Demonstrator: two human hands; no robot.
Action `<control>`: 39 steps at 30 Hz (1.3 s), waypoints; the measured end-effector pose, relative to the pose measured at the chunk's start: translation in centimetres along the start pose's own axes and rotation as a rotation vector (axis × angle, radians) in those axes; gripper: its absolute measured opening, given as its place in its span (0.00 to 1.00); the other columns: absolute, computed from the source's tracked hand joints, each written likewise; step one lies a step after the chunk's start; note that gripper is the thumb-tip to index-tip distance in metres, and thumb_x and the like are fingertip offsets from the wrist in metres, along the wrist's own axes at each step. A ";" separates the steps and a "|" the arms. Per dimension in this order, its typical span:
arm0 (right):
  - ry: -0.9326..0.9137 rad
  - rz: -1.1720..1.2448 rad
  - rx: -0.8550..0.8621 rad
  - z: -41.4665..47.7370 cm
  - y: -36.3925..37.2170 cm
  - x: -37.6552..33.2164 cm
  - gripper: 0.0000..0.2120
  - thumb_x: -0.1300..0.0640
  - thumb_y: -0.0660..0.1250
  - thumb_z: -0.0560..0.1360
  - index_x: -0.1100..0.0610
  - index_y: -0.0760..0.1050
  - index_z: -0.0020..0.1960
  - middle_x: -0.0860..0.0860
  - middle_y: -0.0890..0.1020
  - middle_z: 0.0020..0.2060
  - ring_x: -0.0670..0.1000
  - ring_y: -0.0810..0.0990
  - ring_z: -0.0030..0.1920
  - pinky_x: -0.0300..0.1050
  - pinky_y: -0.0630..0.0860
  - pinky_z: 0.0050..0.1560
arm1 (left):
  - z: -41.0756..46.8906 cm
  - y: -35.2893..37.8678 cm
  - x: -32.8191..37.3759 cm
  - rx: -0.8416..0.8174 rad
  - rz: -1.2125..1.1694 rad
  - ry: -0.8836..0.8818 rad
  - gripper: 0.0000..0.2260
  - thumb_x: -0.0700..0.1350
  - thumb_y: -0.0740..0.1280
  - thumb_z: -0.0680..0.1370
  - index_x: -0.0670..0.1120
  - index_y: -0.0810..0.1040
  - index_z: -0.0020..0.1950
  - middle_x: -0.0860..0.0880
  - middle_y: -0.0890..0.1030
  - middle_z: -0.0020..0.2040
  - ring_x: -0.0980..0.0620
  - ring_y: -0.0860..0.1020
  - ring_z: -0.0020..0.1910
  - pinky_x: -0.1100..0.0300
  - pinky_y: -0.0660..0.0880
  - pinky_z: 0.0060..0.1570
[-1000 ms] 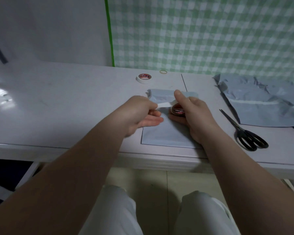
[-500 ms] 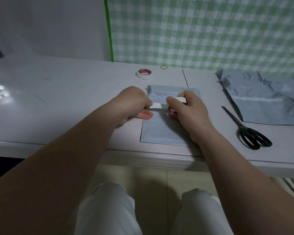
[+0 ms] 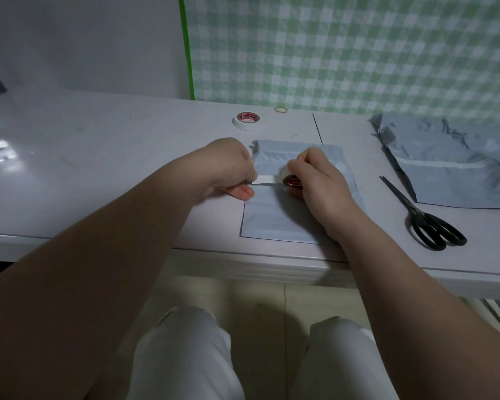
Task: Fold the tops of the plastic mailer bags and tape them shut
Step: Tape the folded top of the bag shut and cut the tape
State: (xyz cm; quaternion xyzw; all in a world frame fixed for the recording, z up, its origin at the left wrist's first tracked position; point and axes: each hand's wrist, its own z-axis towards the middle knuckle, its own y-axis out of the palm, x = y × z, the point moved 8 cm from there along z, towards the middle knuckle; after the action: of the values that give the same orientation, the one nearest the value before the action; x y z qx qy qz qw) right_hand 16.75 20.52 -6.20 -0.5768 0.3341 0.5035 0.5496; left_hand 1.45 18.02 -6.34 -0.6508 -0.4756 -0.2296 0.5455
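Pale counter [image 3: 122,174], one mailer bag [image 3: 274,217] folded at the top, not yet taped.
Pulling tape: left hand [image 3: 228,168] pinches the tape strip [image 3: 267,180], right hand [image 3: 321,180] grips the tape roll [image 3: 293,186]; crumpled bags [image 3: 456,174] wait nearby.

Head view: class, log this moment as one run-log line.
left hand: pinches tape strip | right hand: holds tape roll | mailer bag: top folded

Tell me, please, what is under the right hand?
A roll of tape, gripped by the right hand, and below it the grey mailer bag with its folded top. The hand covers most of the roll and part of the fold.
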 end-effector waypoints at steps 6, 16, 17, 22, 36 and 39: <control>-0.021 -0.153 -0.038 -0.1 0.4 -0.6 0.09 0.54 0.63 0.74 0.51 0.66 0.37 0.46 0.76 0.33 0.48 0.73 0.37 0.45 0.68 0.42 | 0.4 0.0 0.0 -0.006 0.053 -0.033 0.07 0.33 0.63 0.78 0.40 0.72 0.40 0.43 0.79 0.28 0.52 0.80 0.28 0.61 0.80 0.35; 0.018 -0.251 -0.098 0.4 1.0 -1.0 0.07 0.53 0.62 0.74 0.52 0.67 0.38 0.48 0.77 0.36 0.51 0.73 0.39 0.45 0.68 0.42 | 0.4 0.4 -0.1 -0.051 0.068 -0.116 0.12 0.34 0.59 0.80 0.31 0.70 0.63 0.42 0.81 0.38 0.51 0.80 0.30 0.60 0.79 0.36; 0.018 -0.252 -0.102 0.4 1.1 -1.0 0.07 0.54 0.62 0.74 0.52 0.67 0.38 0.48 0.77 0.37 0.51 0.73 0.40 0.45 0.67 0.42 | 0.5 0.5 -0.1 -0.052 0.069 -0.118 0.13 0.34 0.59 0.80 0.31 0.69 0.64 0.43 0.81 0.40 0.51 0.79 0.30 0.60 0.79 0.36; 0.021 -0.280 -0.117 0.5 1.1 -1.0 0.08 0.53 0.62 0.74 0.51 0.66 0.37 0.48 0.77 0.38 0.51 0.72 0.39 0.45 0.67 0.41 | 0.8 0.6 0.1 -0.049 0.114 -0.099 0.12 0.33 0.59 0.80 0.32 0.69 0.63 0.42 0.78 0.33 0.54 0.79 0.23 0.60 0.79 0.33; 0.016 -0.322 -0.138 0.7 1.5 -1.2 0.09 0.55 0.59 0.75 0.53 0.66 0.37 0.51 0.76 0.38 0.54 0.73 0.42 0.50 0.71 0.47 | 0.9 0.7 0.4 -0.049 0.229 -0.121 0.15 0.33 0.58 0.81 0.33 0.66 0.67 0.43 0.77 0.24 0.55 0.77 0.19 0.62 0.78 0.29; 0.004 -0.363 -0.149 0.8 1.5 -1.4 0.09 0.55 0.59 0.76 0.53 0.65 0.37 0.49 0.74 0.36 0.53 0.72 0.42 0.48 0.69 0.44 | 1.2 0.7 0.5 -0.040 0.292 -0.115 0.12 0.34 0.58 0.81 0.34 0.69 0.63 0.44 0.77 0.27 0.55 0.76 0.18 0.63 0.77 0.26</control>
State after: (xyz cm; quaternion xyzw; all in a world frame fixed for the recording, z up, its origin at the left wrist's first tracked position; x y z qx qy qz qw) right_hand 14.77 20.76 -5.25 -0.6677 0.1876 0.4182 0.5866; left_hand 2.03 19.35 -6.59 -0.7358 -0.4018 -0.1195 0.5319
